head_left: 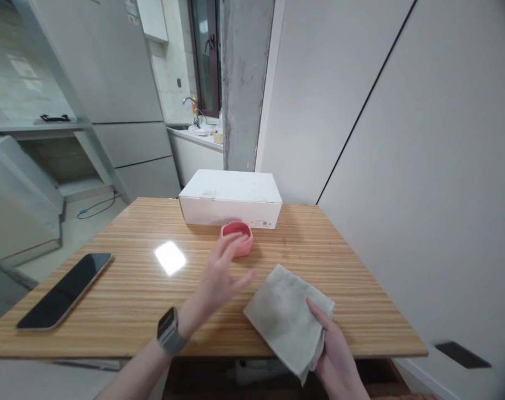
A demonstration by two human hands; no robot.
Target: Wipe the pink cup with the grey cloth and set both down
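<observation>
A small pink bowl [244, 247] stands on the wooden table, close in front of a white box. My left hand [220, 278], with a watch [169, 331] on its wrist, reaches over the table with fingers spread. Its fingertips overlap the bowl's near rim in the view; whether they touch it I cannot tell. In my right hand [335, 355] is a folded grey-green cloth [285, 316], gripped at its right edge with the thumb on top. The cloth is held over the table's front edge.
The white box [231, 211] lies at the table's far side. A dark-screened phone [66, 291] rests at the left of the wooden table [144, 300]. A white wall [373, 183] borders the right side. Beyond are a fridge [106, 66] and a sink tap [196, 114].
</observation>
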